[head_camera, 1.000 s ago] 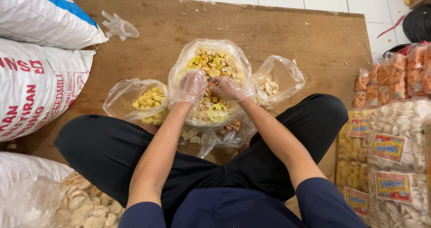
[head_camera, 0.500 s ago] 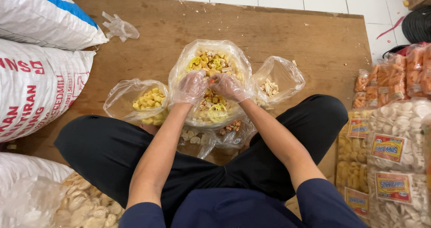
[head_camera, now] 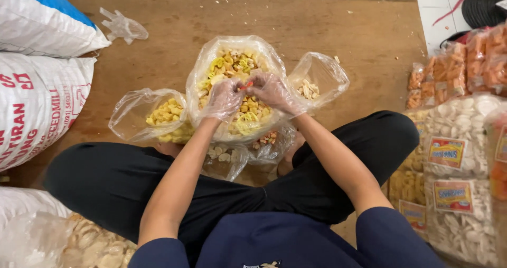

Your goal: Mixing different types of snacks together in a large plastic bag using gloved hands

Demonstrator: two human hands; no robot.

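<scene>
White sacks (head_camera: 37, 62) lie far left, then a small bag (head_camera: 153, 117) of yellow snacks. Over the big bag (head_camera: 235, 88) of mixed crackers (centre of the board (head_camera: 338, 30)), the gloved left hand (head_camera: 224, 96) and right hand (head_camera: 272, 91) meet, fingers pinched on a red piece (head_camera: 246, 85). Packed snacks (head_camera: 459, 157) lie right.

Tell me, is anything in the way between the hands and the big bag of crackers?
Nothing visible is. The left hand and right hand, both in thin clear gloves, are already over the open top of the big bag of mixed crackers, pinching a small red piece between them.
</scene>
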